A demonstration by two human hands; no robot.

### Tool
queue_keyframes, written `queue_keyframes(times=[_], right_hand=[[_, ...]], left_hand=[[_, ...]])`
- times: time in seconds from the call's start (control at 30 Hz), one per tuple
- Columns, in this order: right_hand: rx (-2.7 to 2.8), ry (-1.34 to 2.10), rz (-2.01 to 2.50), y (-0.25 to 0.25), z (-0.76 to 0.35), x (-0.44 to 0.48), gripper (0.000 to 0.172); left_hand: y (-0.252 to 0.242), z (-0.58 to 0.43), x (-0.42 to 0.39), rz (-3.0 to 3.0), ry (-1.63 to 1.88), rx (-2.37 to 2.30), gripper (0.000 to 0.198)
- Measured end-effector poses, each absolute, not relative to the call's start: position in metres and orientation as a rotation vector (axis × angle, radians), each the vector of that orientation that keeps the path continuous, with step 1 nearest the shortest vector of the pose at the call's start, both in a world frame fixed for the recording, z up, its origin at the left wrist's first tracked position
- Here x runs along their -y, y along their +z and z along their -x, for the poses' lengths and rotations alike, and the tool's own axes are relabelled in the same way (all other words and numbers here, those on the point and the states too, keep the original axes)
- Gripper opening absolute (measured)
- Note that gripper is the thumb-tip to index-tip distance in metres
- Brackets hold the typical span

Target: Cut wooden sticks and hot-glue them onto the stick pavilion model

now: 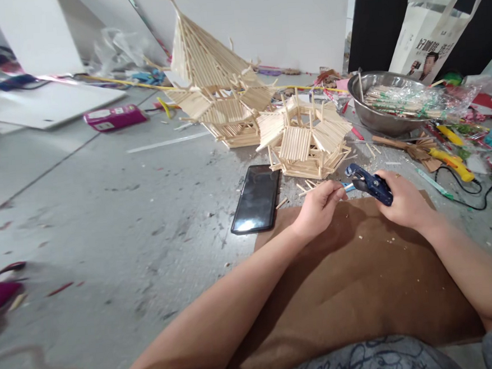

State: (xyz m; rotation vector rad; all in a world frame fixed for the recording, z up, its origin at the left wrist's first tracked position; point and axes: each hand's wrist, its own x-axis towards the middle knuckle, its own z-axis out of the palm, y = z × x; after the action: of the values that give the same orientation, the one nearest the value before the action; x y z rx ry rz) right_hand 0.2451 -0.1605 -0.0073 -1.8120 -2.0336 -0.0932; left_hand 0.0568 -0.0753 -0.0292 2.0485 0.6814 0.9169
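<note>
My right hand [403, 200] is wrapped round a dark blue cutter [369, 184], its jaws pointing left. My left hand [320, 206] pinches a thin wooden stick [342, 187] and holds its end at the cutter's jaws. Both hands hover over a brown cardboard sheet [354, 289] on the floor. Just beyond them stands a small hexagonal model built of wooden sticks [305, 138], and behind it a larger stick-built pagoda roof [214, 85] leans to one side.
A black phone [256, 198] lies face up left of the cardboard. A steel bowl [376, 116] holds bagged sticks at the right, with a yellow glue gun [450, 162], its cable and colourful clutter beside it. A white tote bag [432, 25] and a pink box [115, 117] stand farther off.
</note>
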Motion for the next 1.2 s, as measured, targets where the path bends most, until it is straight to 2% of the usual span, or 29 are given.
queue_keyframes(times=[0.83, 1.2], right_hand=[[2.012, -0.012, 1.921, -0.0093, -0.2476, 0.162, 0.035], [1.93, 0.011, 2.043, -0.0149, -0.2455, 0.1592, 0.02]], left_hand=[[-0.0322, -0.0564, 0.0758, -2.126, 0.855, -0.738, 0.023], [-0.0316, -0.0588, 0.0751, -2.102, 0.777, -0.766, 0.024]])
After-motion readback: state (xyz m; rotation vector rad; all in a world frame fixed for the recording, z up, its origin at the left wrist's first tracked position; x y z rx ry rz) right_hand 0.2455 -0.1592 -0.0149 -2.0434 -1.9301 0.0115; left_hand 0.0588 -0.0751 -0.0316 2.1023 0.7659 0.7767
